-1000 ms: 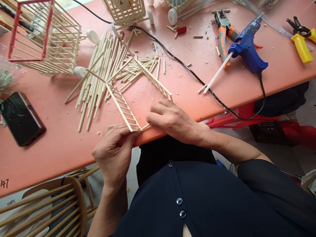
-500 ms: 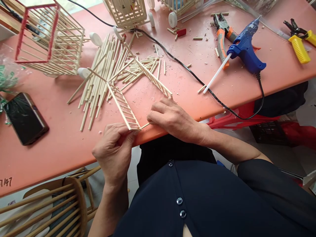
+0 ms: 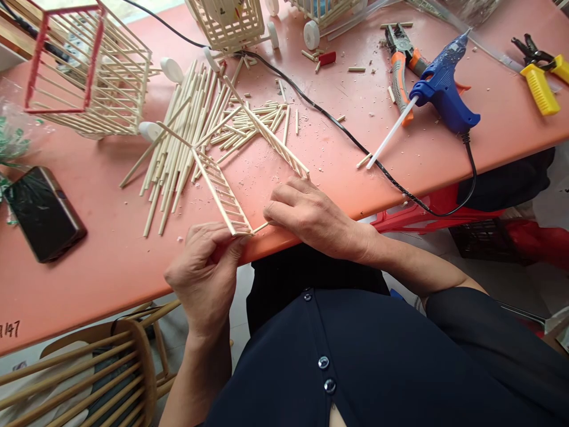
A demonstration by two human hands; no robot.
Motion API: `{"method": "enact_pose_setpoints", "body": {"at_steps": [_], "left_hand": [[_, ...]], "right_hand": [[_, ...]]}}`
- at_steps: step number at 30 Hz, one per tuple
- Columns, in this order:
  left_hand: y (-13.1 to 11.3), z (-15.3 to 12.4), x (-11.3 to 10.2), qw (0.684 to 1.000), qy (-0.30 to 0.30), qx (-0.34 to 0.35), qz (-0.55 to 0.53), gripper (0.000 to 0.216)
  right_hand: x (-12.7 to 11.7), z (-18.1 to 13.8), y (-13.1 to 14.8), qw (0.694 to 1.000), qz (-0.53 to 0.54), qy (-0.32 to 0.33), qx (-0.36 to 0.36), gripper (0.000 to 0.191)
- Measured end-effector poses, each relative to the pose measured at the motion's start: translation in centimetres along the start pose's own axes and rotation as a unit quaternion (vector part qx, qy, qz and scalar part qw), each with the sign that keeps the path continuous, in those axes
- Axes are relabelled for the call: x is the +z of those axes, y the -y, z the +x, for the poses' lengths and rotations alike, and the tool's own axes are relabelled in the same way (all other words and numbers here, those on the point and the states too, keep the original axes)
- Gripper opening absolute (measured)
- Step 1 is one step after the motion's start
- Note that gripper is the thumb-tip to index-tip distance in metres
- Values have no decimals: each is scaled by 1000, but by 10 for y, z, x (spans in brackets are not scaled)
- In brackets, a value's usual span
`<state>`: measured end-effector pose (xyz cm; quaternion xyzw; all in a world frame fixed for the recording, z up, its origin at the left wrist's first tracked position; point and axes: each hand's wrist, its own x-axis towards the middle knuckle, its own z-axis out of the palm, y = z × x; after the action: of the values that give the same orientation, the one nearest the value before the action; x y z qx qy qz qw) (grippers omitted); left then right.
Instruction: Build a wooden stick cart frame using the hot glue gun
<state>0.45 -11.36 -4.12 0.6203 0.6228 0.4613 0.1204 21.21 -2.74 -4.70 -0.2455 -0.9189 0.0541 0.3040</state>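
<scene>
A ladder-like frame of thin wooden sticks (image 3: 222,193) lies on the salmon table (image 3: 89,261), its near end at the table's front edge. My left hand (image 3: 207,273) pinches that near end from below the edge. My right hand (image 3: 311,216) rests on the table edge, fingers closed on a short stick (image 3: 261,227) that joins the frame's corner. A second ladder-like frame (image 3: 278,145) runs back from my right hand toward a pile of loose sticks (image 3: 186,130).
A blue glue gun (image 3: 444,89) with its black cord (image 3: 338,127) lies at right, beside orange pliers (image 3: 400,65) and a yellow tool (image 3: 540,83). Stick cages (image 3: 93,77) stand at back left. A phone (image 3: 42,213) lies at left. A wooden chair (image 3: 102,362) stands below.
Both hands keep their grip on the frame and short stick. Only the view has shifted slightly since a second ago.
</scene>
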Motion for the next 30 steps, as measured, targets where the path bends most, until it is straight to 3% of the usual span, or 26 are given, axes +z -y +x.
{"method": "enact_pose_setpoints", "body": {"at_steps": [30], "left_hand": [[1, -1, 1, 1000, -8, -4, -6, 6]], "right_hand": [[-1, -1, 3, 1000, -2, 23, 16, 26]]}}
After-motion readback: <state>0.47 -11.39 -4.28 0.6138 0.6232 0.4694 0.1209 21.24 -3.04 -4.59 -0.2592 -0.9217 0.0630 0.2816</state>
